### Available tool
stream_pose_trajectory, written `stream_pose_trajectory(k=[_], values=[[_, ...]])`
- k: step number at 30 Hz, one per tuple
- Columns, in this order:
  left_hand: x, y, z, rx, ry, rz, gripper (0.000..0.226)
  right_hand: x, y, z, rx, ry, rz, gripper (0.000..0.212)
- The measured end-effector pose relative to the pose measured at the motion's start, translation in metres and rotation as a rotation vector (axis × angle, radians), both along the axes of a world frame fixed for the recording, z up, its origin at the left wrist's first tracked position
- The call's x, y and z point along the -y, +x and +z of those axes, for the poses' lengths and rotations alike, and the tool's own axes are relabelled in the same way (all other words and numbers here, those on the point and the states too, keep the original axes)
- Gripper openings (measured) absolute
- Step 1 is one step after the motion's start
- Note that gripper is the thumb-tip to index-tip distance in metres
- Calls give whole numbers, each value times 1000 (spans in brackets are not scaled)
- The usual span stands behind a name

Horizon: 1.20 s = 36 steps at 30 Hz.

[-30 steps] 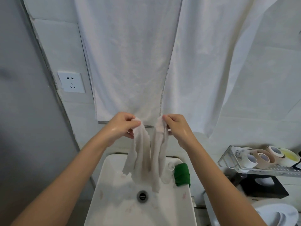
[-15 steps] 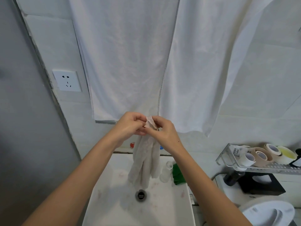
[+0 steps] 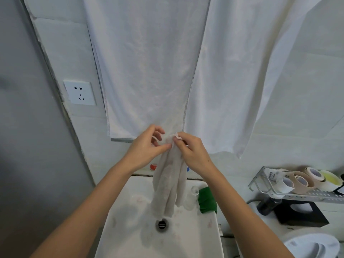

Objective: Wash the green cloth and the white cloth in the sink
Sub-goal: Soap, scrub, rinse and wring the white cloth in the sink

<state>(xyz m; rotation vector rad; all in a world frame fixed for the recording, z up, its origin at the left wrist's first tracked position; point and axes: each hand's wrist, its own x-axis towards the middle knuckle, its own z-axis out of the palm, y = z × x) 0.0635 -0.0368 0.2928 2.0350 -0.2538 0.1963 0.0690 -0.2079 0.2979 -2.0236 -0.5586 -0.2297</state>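
We pinch the top edge of the limp, wet-looking white cloth (image 3: pixel 170 185) with our right hand (image 3: pixel 191 151), thumb and forefinger clamped on the bunched corner. Our left hand (image 3: pixel 147 148) meets it at the same spot: its thumb presses the fabric just below the corner, while the other fingers curl loosely behind, so we judge it a light pinch. The two hands touch over the fabric.

The white cloth hangs folded in soft vertical pleats above the white ceramic sink (image 3: pixel 130 237), its lower end dangling just above the round dark drain (image 3: pixel 161 224) without touching the sink. It looks soft, light and floppy, probably a little heavier with water. It will sag wherever unsupported, so the top edge or corners are the sensible hold for shaking or wringing it.

The rolled dark green cloth (image 3: pixel 207 200) rests on the sink's far right rim, untouched.

We count two cloths to wash, one white and one green, one sink and one drain. Above the sink hang two large white towels (image 3: pixel 149 62).
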Motion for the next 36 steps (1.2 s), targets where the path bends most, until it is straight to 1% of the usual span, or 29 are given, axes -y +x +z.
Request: stream_pose_trajectory(k=[2, 3, 5, 7, 10, 13, 16, 17, 20, 23, 24, 26, 27, 30, 33, 36], values=[[-5, 1, -4, -39, 10, -168, 45, 3, 1, 7, 6, -16, 47, 28], [-6, 1, -6, -84, -12, -250, 46, 5, 3, 10, 9, -12, 63, 22], [-8, 1, -14, -164, -93, -320, 39, 10, 7, 17, 16, 25, 75, 21], [-10, -1, -23, -212, -129, -296, 34, 18, 8, 26, 30, 74, 88, 21], [-13, -3, -44, -268, -67, -298, 20, 29, 8, 35, 51, 154, 90, 22], [-13, -8, -68, -318, -67, -322, 18, 36, 8, 43, 79, 210, 78, 22], [-5, -15, -90, -329, 27, -342, 13, 41, 5, 52, 95, 223, 52, 23], [-2, -17, -96, -324, 76, -328, 10, 42, 4, 54, 93, 225, 46, 24], [6, -22, -113, -313, 205, -224, 16, 45, 1, 57, 86, 243, 32, 28], [10, -21, -123, -309, 236, -158, 6, 50, 2, 58, 96, 259, 0, 27], [9, -19, -123, -287, 230, -116, 16, 53, 3, 56, 99, 250, -19, 28], [3, -15, -111, -228, 122, -24, 31, 62, 5, 53, 115, 208, -88, 34], [-3, -12, -101, -198, 53, 9, 32, 67, 6, 50, 125, 177, -126, 35], [-23, -6, -59, -129, -73, 54, 18, 80, 6, 43, 149, 69, -230, 37], [-47, -4, -18, -79, -203, 67, 21, 95, 5, 36, 167, 66, -366, 40], [-67, -7, 18, -74, -319, 112, 22, 114, 2, 32, 169, 53, -490, 43]])
